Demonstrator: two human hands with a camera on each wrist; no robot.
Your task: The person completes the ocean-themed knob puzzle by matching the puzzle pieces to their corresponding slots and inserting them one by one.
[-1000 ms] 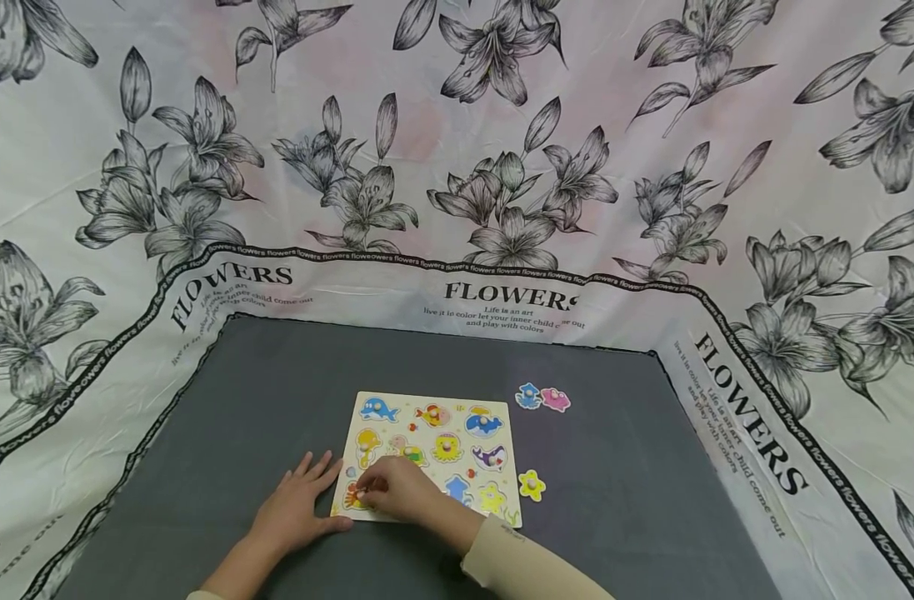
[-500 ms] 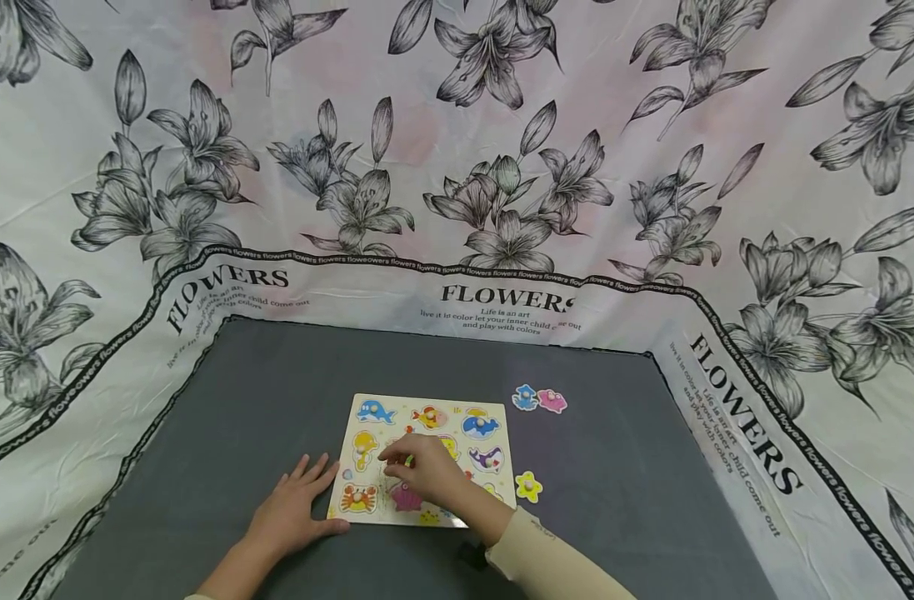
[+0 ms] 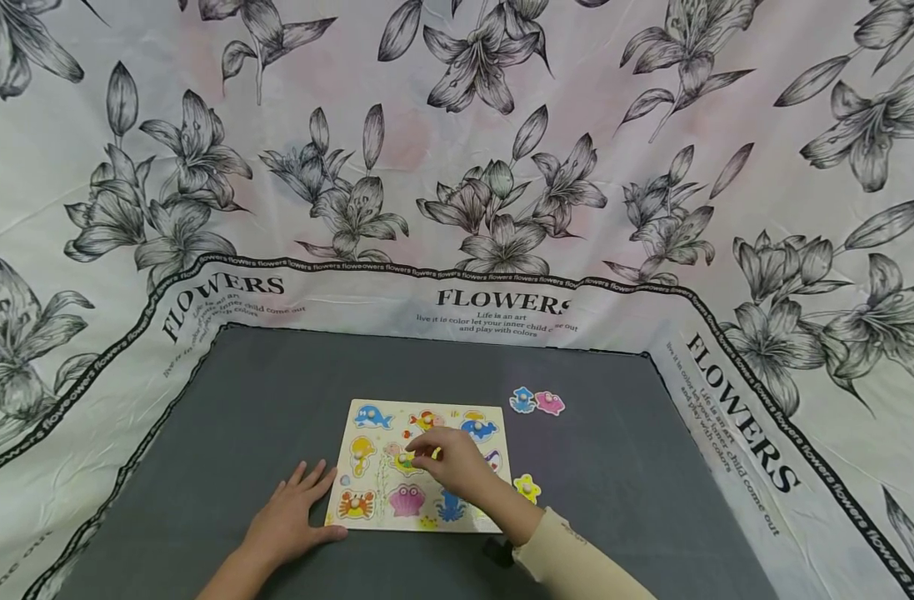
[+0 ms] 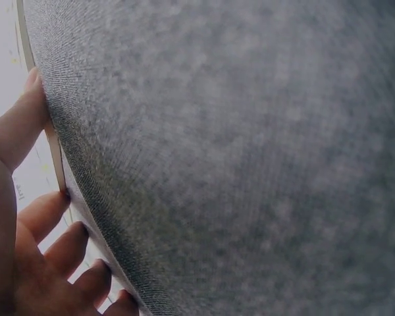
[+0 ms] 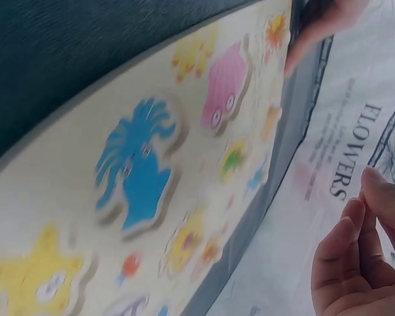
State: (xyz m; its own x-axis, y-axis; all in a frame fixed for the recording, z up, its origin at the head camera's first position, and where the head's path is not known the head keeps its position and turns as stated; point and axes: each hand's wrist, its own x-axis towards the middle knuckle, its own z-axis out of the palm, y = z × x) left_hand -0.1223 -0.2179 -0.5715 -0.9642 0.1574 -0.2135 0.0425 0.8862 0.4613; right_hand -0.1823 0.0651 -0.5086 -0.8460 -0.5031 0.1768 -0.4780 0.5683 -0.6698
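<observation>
A cream puzzle board (image 3: 370,475) with knobbed sea-animal pieces lies on the dark grey surface. My left hand (image 3: 287,517) rests at its left edge, fingers spread; in the left wrist view the thumb (image 4: 34,99) touches the board's rim. The crab piece (image 3: 357,504) sits at the front left. My right hand (image 3: 460,467) hovers over the board's middle, fingers loosely curled, with nothing visible between them. It partly hides the turtle piece (image 3: 404,462) and covers the octopus. The pink shape (image 5: 225,89), blue shape (image 5: 138,168) and yellow star shape (image 5: 43,280) show recessed, without knobs.
Off the board's right side lie a yellow star piece (image 3: 527,488), a blue piece (image 3: 522,400) and a pink piece (image 3: 550,403), the last two touching. Flower-printed white cloth (image 3: 494,208) rises behind and around the grey surface (image 3: 292,375).
My right hand has left the crab piece at the front left and moved right, over the board's middle. The crab now shows uncovered. The left hand stays at the edge.
</observation>
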